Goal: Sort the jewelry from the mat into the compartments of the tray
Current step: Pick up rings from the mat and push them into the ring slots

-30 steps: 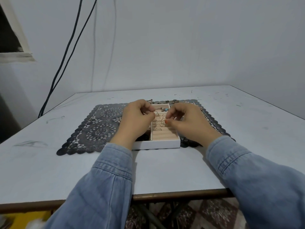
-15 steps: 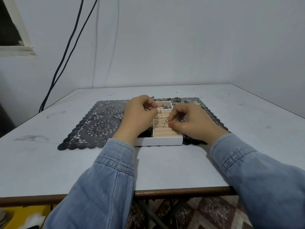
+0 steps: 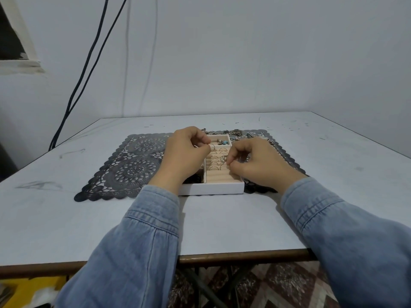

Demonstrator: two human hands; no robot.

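On the pale table [image 3: 222, 223], near its middle, lies a black lace-cut mat [image 3: 131, 167], and a white tray [image 3: 213, 188] sits on the mat's near edge. Tray's right-hand section holds beige ring rolls [image 3: 219, 176] with several thin gold rings [image 3: 214, 167] slotted upright; a small compartment at the far end holds pieces with a turquoise bead [image 3: 225, 142]. Dark jewelry fills a near-left compartment [image 3: 195, 179], partly hidden by the wrist.

Left hand [image 3: 184, 156] hovers over the tray's left side, fingers curled, thumb and forefinger pinched together; whether anything sits in the pinch, cannot tell. Right hand [image 3: 255, 161] is at the tray's right rim, fingertips pinching a small silver piece [image 3: 224, 158] over the ring rolls.

Loose jewelry [image 3: 235, 132] remains along the mat's far edge and far-right corner. Both sleeves denim. No brands, labels or writing legible anywhere.
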